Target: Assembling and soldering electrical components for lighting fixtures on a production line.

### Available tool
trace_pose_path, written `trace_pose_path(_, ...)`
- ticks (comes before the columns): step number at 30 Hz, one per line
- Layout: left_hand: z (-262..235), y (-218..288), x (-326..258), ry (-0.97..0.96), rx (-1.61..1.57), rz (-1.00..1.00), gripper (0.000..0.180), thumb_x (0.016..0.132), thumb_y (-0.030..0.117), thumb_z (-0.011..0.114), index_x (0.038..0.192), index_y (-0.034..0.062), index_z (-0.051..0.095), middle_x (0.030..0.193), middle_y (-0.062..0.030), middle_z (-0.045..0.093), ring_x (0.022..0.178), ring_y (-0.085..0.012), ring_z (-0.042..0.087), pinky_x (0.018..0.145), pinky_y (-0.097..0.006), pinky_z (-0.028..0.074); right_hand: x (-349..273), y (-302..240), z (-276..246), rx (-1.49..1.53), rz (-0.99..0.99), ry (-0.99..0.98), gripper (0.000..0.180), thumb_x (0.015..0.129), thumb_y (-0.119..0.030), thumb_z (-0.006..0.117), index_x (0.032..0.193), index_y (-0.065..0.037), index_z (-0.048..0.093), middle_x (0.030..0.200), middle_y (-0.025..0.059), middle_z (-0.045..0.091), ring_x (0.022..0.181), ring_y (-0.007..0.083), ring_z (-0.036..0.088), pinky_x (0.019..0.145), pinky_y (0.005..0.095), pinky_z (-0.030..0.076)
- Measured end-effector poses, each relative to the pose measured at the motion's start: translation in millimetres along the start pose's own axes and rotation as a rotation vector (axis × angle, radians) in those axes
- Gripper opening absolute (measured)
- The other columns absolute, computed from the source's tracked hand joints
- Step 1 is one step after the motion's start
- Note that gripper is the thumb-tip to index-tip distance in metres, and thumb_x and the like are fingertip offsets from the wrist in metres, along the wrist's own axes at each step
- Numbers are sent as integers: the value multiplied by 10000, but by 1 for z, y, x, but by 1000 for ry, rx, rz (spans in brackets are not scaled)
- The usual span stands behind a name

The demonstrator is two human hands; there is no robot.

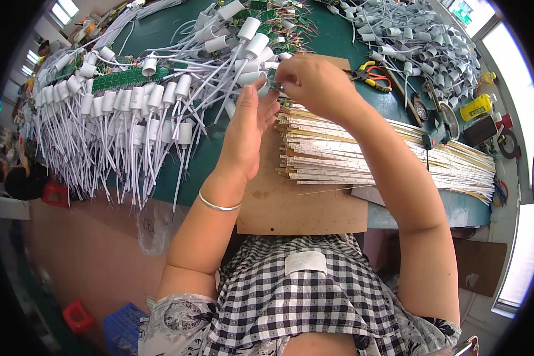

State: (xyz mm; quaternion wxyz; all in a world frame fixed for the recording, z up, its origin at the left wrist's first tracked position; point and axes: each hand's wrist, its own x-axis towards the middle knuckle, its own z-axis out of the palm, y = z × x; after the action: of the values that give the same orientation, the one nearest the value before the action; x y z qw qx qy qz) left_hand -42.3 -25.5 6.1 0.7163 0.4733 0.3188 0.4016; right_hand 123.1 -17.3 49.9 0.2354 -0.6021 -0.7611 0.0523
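In the head view, the left hand (248,127) and right hand (317,83) meet at one small piece (277,85) beside overlapping, uncountable white cylinders (250,28), bent fingers hiding it so I cannot tell whether either grip pinches, one bracelet (219,203) circling the left wrist.

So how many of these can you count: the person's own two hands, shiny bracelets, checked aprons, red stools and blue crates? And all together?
Hands, left hand and right hand: 2
Silver bracelet: 1
Checked apron: 1
Red stools on the floor side: 2
Blue crate: 1
Total: 7
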Motion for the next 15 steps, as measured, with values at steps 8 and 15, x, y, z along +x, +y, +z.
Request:
trace_pose_path(8, 0, -27, 41, -201, 237, 103, 726, 1015, 548, 277, 1418, -46, 387, 1450, -212, 415, 1382, -275, 349, 1166, -420, 170, -28, 64, -4, -62, 92, 92, 261, 868, -202, 612, 1092, -73, 653, 1061, 116, 650, 1030, 312, 599, 876, 399, 478)
trace_pose_path(15, -15, -46, -3, -137, 268, 17, 692, 1021, 508, 324, 1482, -5, 262, 1501, -256, 303, 1422, -307, 267, 1171, -418, 161, -177, 35, -14, -2, 48, 94, 229, 781, -103, 698, 1001, -64, 647, 974, 105, 644, 940, 313, 587, 849, 416, 455)
